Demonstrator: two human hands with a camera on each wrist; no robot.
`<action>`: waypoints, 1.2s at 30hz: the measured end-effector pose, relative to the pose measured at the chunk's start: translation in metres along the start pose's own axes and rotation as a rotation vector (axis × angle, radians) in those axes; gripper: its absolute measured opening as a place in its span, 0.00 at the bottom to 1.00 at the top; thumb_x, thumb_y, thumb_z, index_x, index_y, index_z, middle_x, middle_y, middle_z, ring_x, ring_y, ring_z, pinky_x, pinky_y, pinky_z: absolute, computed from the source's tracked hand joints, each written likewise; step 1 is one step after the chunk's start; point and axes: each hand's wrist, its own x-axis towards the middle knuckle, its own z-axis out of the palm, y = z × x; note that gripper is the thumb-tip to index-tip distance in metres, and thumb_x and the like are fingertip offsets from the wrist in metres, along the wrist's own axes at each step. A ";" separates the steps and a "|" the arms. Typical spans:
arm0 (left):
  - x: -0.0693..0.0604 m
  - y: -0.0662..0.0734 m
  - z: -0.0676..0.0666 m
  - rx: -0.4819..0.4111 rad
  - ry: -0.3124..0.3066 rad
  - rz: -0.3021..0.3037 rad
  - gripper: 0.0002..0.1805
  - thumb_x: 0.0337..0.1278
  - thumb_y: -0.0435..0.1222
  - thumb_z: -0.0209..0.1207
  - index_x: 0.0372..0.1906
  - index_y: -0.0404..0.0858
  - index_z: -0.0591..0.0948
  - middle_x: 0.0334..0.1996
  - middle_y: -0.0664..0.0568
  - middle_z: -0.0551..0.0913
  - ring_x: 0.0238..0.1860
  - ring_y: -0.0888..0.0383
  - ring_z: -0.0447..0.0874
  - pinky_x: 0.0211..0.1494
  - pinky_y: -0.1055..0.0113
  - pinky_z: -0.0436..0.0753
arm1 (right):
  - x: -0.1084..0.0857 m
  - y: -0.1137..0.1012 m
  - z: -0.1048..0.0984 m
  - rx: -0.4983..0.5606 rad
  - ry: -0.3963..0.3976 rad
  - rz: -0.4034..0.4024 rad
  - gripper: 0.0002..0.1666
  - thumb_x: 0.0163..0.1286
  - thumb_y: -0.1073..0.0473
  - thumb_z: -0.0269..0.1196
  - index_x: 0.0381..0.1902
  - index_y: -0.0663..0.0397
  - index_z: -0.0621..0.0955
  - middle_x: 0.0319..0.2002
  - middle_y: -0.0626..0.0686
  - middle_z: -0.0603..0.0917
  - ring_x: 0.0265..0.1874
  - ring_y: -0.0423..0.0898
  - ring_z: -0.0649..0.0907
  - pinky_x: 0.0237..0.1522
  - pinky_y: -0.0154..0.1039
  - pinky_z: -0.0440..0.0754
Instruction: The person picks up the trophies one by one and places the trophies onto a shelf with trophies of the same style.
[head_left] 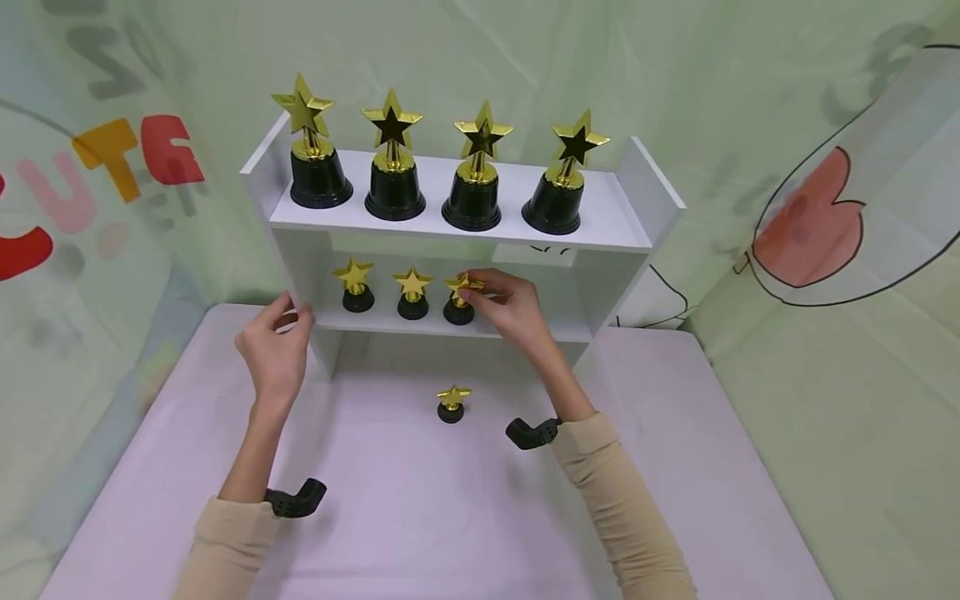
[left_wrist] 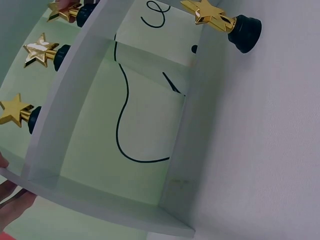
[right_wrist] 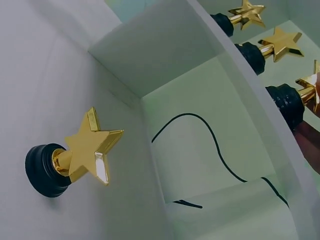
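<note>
On the middle shelf of a white rack, my right hand pinches the star of a small gold star trophy with a black base. That base appears to stand on the shelf, and the fingers partly hide the star. To its left are two matching small trophies, one in the middle and one nearer the side wall. My left hand grips the front edge of the rack's left side panel, fingers and thumb on either side. One more small trophy stands on the table in front of the rack.
Several larger star trophies line the top shelf, between the raised side panels. The table has a pale lilac cover. Printed curtains hang behind and at both sides, with a red heart drawing at the right.
</note>
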 end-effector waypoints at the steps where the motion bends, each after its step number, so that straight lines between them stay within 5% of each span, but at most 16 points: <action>1: 0.000 0.000 0.000 0.002 0.000 0.001 0.15 0.65 0.28 0.62 0.54 0.35 0.88 0.47 0.42 0.90 0.35 0.77 0.82 0.41 0.85 0.79 | 0.000 0.001 0.000 -0.002 0.001 0.005 0.19 0.70 0.55 0.69 0.56 0.57 0.87 0.54 0.56 0.89 0.52 0.52 0.88 0.54 0.49 0.86; 23: -0.002 0.004 0.000 -0.027 0.004 -0.005 0.14 0.64 0.29 0.63 0.52 0.36 0.89 0.46 0.42 0.91 0.34 0.77 0.82 0.39 0.86 0.78 | -0.021 0.011 -0.010 0.039 0.096 -0.023 0.23 0.67 0.60 0.71 0.60 0.57 0.85 0.52 0.58 0.89 0.51 0.53 0.88 0.54 0.46 0.87; 36: -0.002 0.003 -0.001 -0.012 0.005 0.008 0.15 0.65 0.30 0.62 0.53 0.37 0.89 0.47 0.42 0.91 0.35 0.78 0.82 0.40 0.85 0.79 | -0.048 0.021 -0.025 0.110 0.143 -0.077 0.17 0.69 0.62 0.70 0.55 0.61 0.86 0.50 0.59 0.89 0.48 0.45 0.89 0.48 0.33 0.86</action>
